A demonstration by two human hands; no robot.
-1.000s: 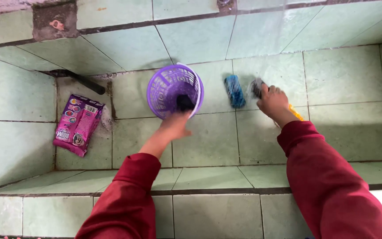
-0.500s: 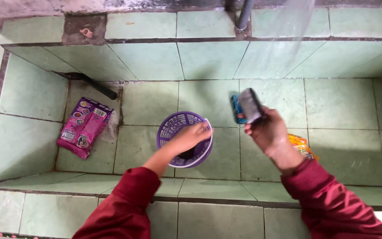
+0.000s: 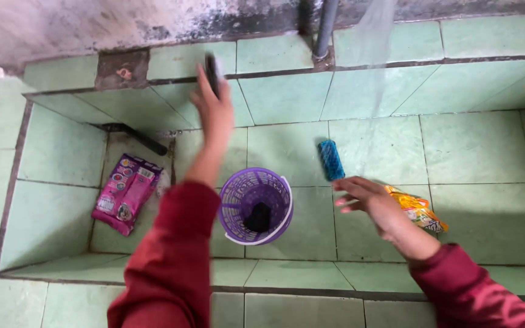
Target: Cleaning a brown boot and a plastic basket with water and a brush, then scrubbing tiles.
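My left hand (image 3: 214, 115) is raised toward the back ledge of a green tiled basin (image 3: 475, 152), its fingers closed on a small dark flat object (image 3: 212, 70). My right hand (image 3: 366, 197) hovers low over the basin floor with its fingers spread and nothing in it. It is just below a blue scrubbing brush (image 3: 331, 160) and beside a yellow packet (image 3: 423, 212). Between my arms a purple slotted basket (image 3: 232, 194) stands upright on the floor with something dark inside.
A pink packet (image 3: 126, 193) lies at the left of the basin floor, below a black pipe-like piece (image 3: 135, 136) in the corner. A grey pipe (image 3: 325, 27) runs down the stained back wall, and a thin stream of water (image 3: 375, 42) falls to its right.
My left hand left the basket and rose to the back ledge with the dark object. My right hand, which held a dark object half a second ago, has dropped lower and is open.
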